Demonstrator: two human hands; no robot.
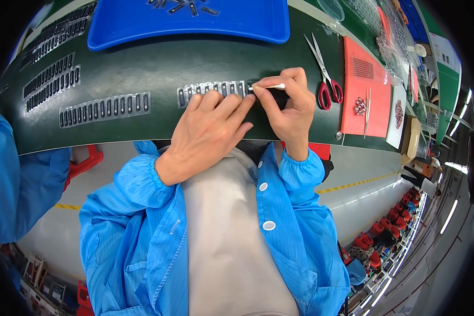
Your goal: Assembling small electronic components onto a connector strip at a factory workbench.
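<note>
Between the thumb and fingers of my right hand (291, 108) is a white-tipped cotton swab (270, 87). One swab tip meets the right end of a clear plastic strip (181, 98) bearing a row of small black oblong parts. My left hand (208, 129) lies across that strip with its fingers stretched out, hiding part of the row. To the left, a second strip of the same parts (105, 110) lies flat on the dark green table (158, 66).
A blue tray (189, 39) with loose black parts stands at the back. More strips (52, 81) lie far left. Red-handled scissors (325, 76) and a red mat (358, 89) with tweezers (367, 113) and small metallic pieces (360, 107) are on the right. Another person's blue sleeve (29, 179) shows at left.
</note>
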